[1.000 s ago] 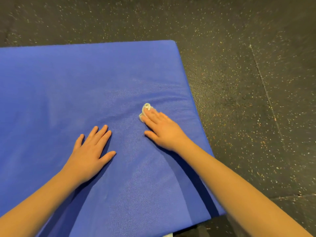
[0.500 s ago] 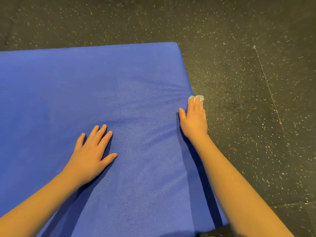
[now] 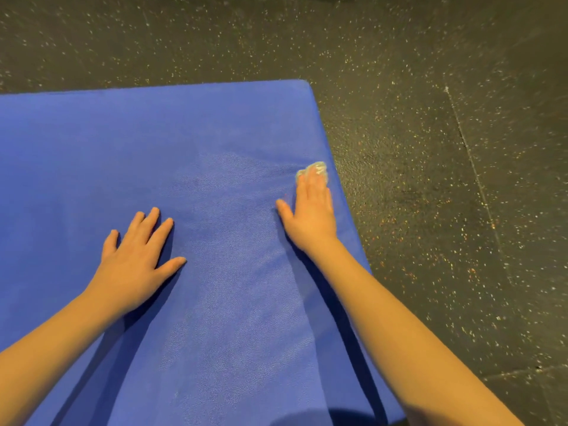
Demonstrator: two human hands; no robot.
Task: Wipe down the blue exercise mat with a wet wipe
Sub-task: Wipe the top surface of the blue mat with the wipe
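Observation:
The blue exercise mat [image 3: 153, 142] fills the left and centre of the head view, with its far right corner at the top middle. My right hand [image 3: 312, 210] lies flat near the mat's right edge, fingers straight, pressing a small crumpled white wet wipe [image 3: 316, 169] under the fingertips. Only the wipe's far end shows past the fingers. My left hand [image 3: 138, 259] rests flat on the mat to the left, fingers spread, holding nothing. A faint damp sheen shows on the mat between the hands.
Dark speckled rubber floor [image 3: 445, 179] surrounds the mat on the far side and right, with a seam line running down the right part. The mat's right edge drops off just beside my right hand.
My right hand swept the wipe from the mat's middle out to the right edge, then came back slightly inward onto the mat. The left hand stayed where it was.

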